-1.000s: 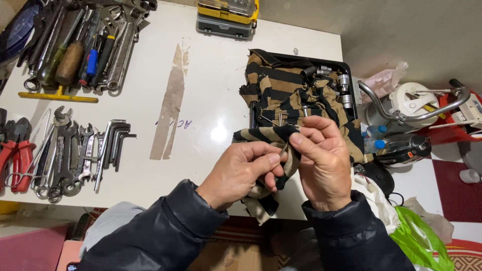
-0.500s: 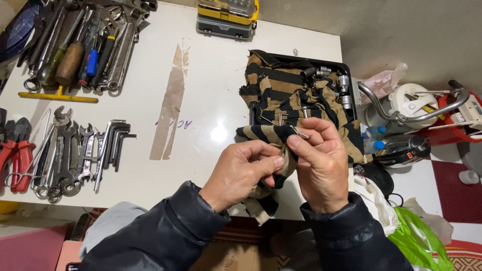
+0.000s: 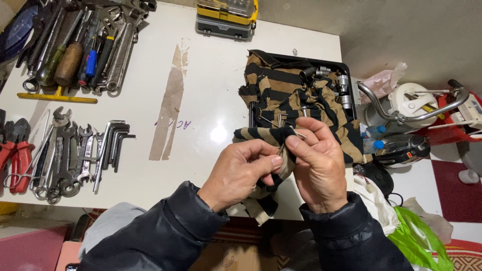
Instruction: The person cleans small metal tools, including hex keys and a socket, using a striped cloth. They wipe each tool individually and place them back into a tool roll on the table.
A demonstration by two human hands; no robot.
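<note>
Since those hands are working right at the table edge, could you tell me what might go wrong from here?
The thin metal pin, pinched only at the right hand fingertips, might slip and drop past the table edge. The striped cloth in the left hand drapes over loose sockets; tugging it could scatter them.

Wrenches (image 3: 65,160) on table (image 3: 201,65) left, cloth (image 3: 296,100) over tray (image 3: 346,68) right, toolbox (image 3: 227,17) behind

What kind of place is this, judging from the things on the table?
Probably a small repair workshop or home work corner. A white table carries rows of wrenches, hex keys and red-handled pliers. The left hand and right hand grip a striped cloth around a small metal piece.
</note>
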